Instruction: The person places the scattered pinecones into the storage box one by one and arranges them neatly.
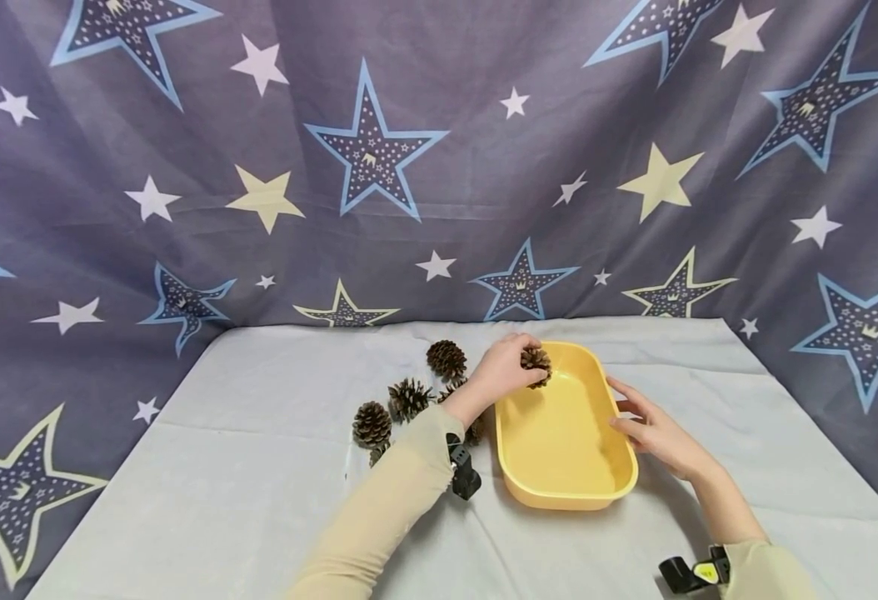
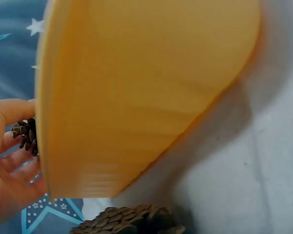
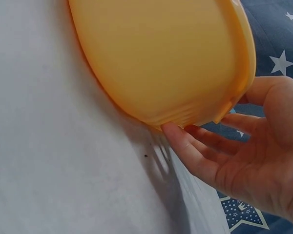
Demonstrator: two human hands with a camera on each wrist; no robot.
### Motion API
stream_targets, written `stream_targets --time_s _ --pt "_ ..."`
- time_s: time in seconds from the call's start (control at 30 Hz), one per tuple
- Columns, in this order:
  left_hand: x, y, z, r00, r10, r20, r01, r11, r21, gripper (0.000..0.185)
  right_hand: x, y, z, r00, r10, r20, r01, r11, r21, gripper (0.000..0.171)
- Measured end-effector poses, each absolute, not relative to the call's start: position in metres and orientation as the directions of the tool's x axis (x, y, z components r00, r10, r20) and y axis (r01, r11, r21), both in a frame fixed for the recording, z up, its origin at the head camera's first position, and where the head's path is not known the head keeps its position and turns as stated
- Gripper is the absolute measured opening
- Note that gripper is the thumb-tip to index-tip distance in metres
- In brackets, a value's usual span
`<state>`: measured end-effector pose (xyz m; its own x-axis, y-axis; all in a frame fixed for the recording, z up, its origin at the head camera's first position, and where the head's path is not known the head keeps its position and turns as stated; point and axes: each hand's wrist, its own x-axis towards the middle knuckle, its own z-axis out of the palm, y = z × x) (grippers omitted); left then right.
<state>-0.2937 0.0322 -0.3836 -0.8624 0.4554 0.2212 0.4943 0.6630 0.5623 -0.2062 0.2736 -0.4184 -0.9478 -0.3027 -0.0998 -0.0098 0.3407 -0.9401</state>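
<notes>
A yellow oval tray (image 1: 529,487) stands on the pale tablecloth, its outer wall (image 2: 136,97) filling the left wrist view. My left hand (image 1: 510,367) grips a brown pine cone (image 1: 536,364) just over the tray's far left rim; the cone (image 2: 27,135) peeks out beside the fingers (image 2: 10,112). My right hand (image 1: 645,421) rests against the tray's right side with relaxed, straight fingers (image 3: 185,146) touching the wall (image 3: 161,58) and holds nothing.
Several more pine cones lie left of the tray: one at the back (image 1: 446,359), one in the middle (image 1: 409,398), one nearest me (image 1: 371,423). A star-printed cloth (image 1: 371,150) hangs behind and at both sides. The tablecloth (image 1: 259,500) spreads toward me.
</notes>
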Motion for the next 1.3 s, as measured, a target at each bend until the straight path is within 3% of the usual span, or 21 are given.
stream_targets --time_s 0.7,1.07,1.3 --pt "-0.301 0.064 -0.403 -0.793 0.596 0.126 0.588 0.694 0.416 0.045 -0.204 0.275 -0.421 -0.944 -0.319 -0.085 -0.020 0.314 -0.949 0.068" --pt "-0.312 0.073 -0.407 -0.787 0.608 0.105 0.592 0.696 0.406 0.045 -0.205 0.275 -0.420 -0.944 -0.318 -0.083 -0.021 0.311 -0.950 0.068" --pt "-0.315 0.071 -0.408 -0.802 0.589 0.103 0.563 0.687 0.459 0.043 -0.205 0.276 -0.420 -0.944 -0.318 -0.083 -0.023 0.314 -0.949 0.068"
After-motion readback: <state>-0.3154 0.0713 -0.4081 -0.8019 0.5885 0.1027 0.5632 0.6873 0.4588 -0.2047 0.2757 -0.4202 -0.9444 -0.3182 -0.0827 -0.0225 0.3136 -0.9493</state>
